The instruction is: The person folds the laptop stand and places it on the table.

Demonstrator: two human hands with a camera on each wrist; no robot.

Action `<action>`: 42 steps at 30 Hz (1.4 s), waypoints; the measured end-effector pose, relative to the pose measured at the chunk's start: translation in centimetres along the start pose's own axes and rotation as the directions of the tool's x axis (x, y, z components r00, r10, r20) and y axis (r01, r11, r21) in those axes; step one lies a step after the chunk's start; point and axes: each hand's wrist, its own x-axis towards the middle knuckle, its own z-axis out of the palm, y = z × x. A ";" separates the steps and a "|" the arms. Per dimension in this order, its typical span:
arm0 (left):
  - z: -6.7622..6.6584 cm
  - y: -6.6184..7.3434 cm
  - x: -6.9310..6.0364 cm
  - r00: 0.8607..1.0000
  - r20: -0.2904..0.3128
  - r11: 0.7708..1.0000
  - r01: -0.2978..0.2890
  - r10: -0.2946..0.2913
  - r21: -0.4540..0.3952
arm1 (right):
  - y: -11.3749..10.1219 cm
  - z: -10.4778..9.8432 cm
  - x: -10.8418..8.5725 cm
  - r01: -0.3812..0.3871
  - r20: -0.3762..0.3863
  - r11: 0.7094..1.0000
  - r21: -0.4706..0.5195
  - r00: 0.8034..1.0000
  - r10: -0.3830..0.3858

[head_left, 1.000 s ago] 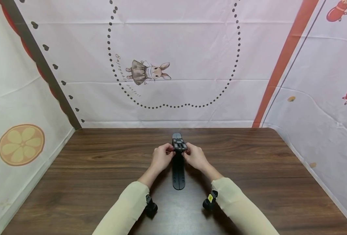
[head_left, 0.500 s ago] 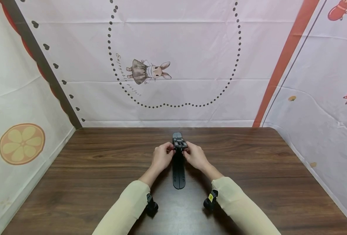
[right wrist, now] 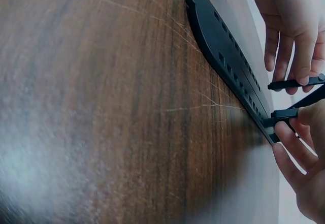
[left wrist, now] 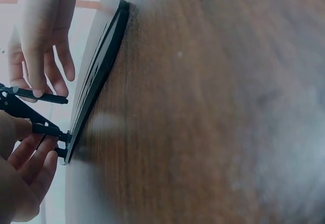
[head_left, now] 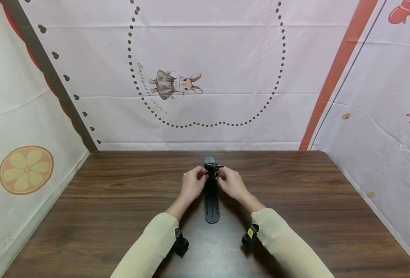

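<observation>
A black folding stand (head_left: 211, 206) stands mid-table, its long rounded base split lengthwise and slotted. On hinged arms above the base sits a small top plate (head_left: 213, 165), seen nearly edge-on in the head view. My left hand (head_left: 192, 182) pinches the stand's left side near the arms, thumb and fingertips on a black bar. From the other side my right hand (head_left: 231, 183) pinches the matching part. Both wrist views show the base (left wrist: 99, 71) lying on the table, with the two hands around the raised arms (right wrist: 310, 98). Parts of the hinge are hidden behind fingers.
The dark wood-grain table (head_left: 121, 173) spreads on both sides of the stand. Patterned white cloth (head_left: 225, 58) hangs along the back and the two sides. A small black camera sits on each wrist, on the pale sleeves (head_left: 152, 239).
The stand's top plate has tilted: its upper face with grey pads showed before, and now it is nearly edge-on. Both hands have shifted slightly upward and keep their pinch; the base stays put.
</observation>
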 end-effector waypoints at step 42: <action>0.4 -0.2 1.3 0.997 -0.031 0.997 0.066 -0.067 -0.027 | 0.0 -0.1 1.3 -0.018 -0.118 0.993 -0.118 0.993 0.004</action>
